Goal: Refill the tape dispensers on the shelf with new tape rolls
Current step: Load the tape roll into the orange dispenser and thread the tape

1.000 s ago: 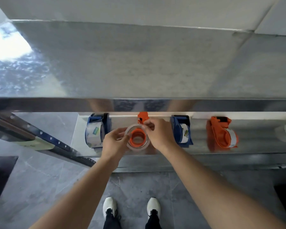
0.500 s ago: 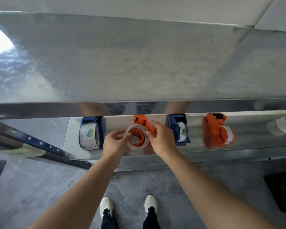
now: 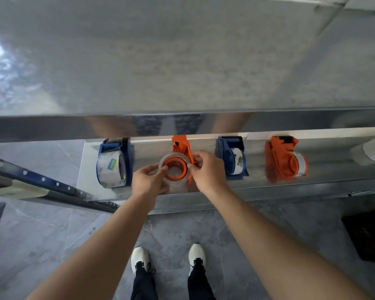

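Observation:
A clear tape roll sits around the orange hub of an orange dispenser lying on the lower metal shelf. My left hand grips the roll's left rim, thumb at its inner edge. My right hand pinches the roll's right edge against the dispenser's side. A blue dispenser with a full clear roll stands to the left. To the right stand a second blue dispenser and a second orange dispenser, each holding tape.
A loose whitish tape roll lies at the shelf's far right. The upper steel shelf overhangs the lower one. A dark perforated rail slants in from the left. My feet stand on grey floor tiles below.
The view has tilted slightly. Both hands stay on the roll at the orange dispenser, and the roll has settled lower around the hub.

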`<state>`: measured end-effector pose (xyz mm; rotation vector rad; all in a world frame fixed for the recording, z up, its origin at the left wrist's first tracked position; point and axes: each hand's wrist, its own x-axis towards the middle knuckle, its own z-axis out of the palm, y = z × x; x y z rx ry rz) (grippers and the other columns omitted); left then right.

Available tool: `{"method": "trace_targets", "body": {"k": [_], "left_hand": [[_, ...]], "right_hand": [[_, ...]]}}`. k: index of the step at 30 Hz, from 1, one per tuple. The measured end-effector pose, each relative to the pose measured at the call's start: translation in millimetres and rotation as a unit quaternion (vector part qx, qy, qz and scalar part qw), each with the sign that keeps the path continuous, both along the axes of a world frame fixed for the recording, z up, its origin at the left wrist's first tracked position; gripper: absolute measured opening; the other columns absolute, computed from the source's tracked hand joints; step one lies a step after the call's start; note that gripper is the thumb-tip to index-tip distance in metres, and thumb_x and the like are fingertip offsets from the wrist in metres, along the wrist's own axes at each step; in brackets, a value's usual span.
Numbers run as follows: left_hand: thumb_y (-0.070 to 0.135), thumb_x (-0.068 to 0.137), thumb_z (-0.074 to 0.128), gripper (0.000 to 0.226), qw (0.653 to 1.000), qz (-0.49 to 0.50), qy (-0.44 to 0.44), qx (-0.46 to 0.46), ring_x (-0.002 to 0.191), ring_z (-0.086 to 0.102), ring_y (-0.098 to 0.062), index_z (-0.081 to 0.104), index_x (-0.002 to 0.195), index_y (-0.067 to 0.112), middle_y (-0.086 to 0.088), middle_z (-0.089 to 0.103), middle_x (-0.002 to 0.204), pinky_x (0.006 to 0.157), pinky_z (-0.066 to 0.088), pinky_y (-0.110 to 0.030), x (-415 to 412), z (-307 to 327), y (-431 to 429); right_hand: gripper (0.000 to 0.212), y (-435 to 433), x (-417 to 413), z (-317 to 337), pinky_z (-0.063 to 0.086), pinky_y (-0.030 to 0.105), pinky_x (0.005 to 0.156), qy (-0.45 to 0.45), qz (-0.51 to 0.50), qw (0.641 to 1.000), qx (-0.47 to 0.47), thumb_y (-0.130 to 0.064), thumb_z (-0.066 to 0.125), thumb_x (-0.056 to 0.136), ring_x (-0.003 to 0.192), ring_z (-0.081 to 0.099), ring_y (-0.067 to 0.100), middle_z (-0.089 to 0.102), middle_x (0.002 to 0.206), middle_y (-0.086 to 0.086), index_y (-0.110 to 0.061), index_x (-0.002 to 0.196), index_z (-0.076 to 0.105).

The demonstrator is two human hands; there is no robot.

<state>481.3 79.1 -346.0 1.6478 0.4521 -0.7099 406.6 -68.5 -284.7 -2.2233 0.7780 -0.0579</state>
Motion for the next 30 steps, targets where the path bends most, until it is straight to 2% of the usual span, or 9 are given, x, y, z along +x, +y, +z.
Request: {"method": "trace_targets", "body": {"k": [3,7,11,13,18,22,25,27,30], "left_hand": [[0.028,0.091,0.084,0.047,1.0,0.001,0.0,-0.001,0.084,0.079,-0.038,0.069,0.132,0.01,-0.016,0.08,0.1,0.073,0.068,-0.052,-3.0,1.7,1.5],[0.029,0.092,0.083,0.047,1.0,-0.005,0.0,-0.003,0.087,0.079,-0.038,0.069,0.132,0.01,-0.015,0.08,0.099,0.075,0.068,-0.05,-1.7,3.5,2.8],[0.03,0.092,0.082,0.045,1.0,-0.016,-0.003,-0.003,0.089,0.079,-0.033,0.069,0.131,0.011,-0.013,0.079,0.102,0.08,0.068,-0.051,-1.5,6.2,2.8],[0.033,0.094,0.081,0.039,1.0,-0.015,-0.008,-0.001,0.091,0.079,-0.034,0.071,0.127,0.013,-0.01,0.079,0.102,0.082,0.067,-0.052,-3.3,8.2,1.3],[0.039,0.102,0.069,0.023,0.998,0.036,-0.009,-0.046,0.086,0.069,-0.03,0.08,0.096,0.02,-0.013,0.079,0.095,0.088,0.061,-0.048,-9.6,9.9,5.5],[0.026,0.097,0.078,0.027,0.992,0.069,0.022,-0.1,0.102,0.076,-0.029,0.075,0.116,0.007,-0.02,0.079,0.111,0.1,0.061,-0.045,-12.4,12.9,13.1],[0.024,0.086,0.087,0.052,0.985,0.071,0.051,-0.152,0.104,0.079,-0.03,0.066,0.126,0.0,-0.023,0.078,0.116,0.092,0.064,-0.041,-11.5,19.0,20.0],[0.022,0.088,0.085,0.053,0.98,0.029,0.064,-0.188,0.107,0.078,-0.035,0.063,0.128,-0.005,-0.026,0.077,0.118,0.093,0.063,-0.047,-12.2,25.0,21.5],[0.015,0.095,0.076,0.038,0.976,-0.045,0.053,-0.205,0.112,0.074,-0.043,0.066,0.126,-0.007,-0.027,0.076,0.118,0.102,0.059,-0.055,-16.5,33.4,18.7]], "right_hand": [[0.029,6.3,2.2,-3.1,0.047,0.012,0.081,0.004,-0.018,1.0,0.003,-0.018,0.075,0.094,0.105,0.071,0.012,0.075,0.116,-0.003,-0.017,0.122,0.069],[0.026,9.7,6.9,-3.8,0.038,0.003,0.064,0.011,-0.045,0.999,0.002,-0.02,0.077,0.091,0.093,0.07,0.008,0.074,0.104,-0.007,-0.019,0.116,0.068],[0.037,10.5,9.7,-6.4,0.035,0.004,0.05,0.018,-0.065,0.998,0.015,-0.022,0.084,0.086,0.076,0.058,-0.001,0.066,0.096,-0.014,-0.021,0.117,0.064],[0.036,10.1,10.7,-10.2,0.034,0.004,0.051,0.019,-0.081,0.996,0.025,-0.018,0.082,0.087,0.075,0.057,-0.001,0.07,0.098,-0.011,-0.02,0.118,0.065],[0.03,8.7,8.1,-17.8,0.04,0.007,0.063,0.002,-0.11,0.994,0.018,-0.011,0.078,0.089,0.088,0.068,0.007,0.074,0.103,-0.008,-0.02,0.117,0.071],[0.027,11.7,2.3,-21.5,0.051,0.019,0.079,-0.044,-0.12,0.992,0.019,-0.01,0.077,0.09,0.092,0.068,0.007,0.075,0.107,-0.008,-0.021,0.115,0.072],[0.025,10.9,-0.1,-27.0,0.054,0.021,0.083,-0.07,-0.136,0.987,0.041,-0.008,0.076,0.09,0.091,0.067,0.004,0.075,0.104,-0.01,-0.021,0.111,0.073],[0.023,11.2,-1.3,-31.6,0.053,0.017,0.082,-0.064,-0.137,0.986,0.064,-0.009,0.075,0.091,0.091,0.069,0.003,0.075,0.101,-0.012,-0.022,0.109,0.074],[0.016,16.7,-4.9,-40.3,0.056,0.011,0.071,-0.061,-0.133,0.978,0.152,-0.007,0.066,0.098,0.081,0.072,0.002,0.076,0.09,-0.012,-0.02,0.101,0.074]]}}
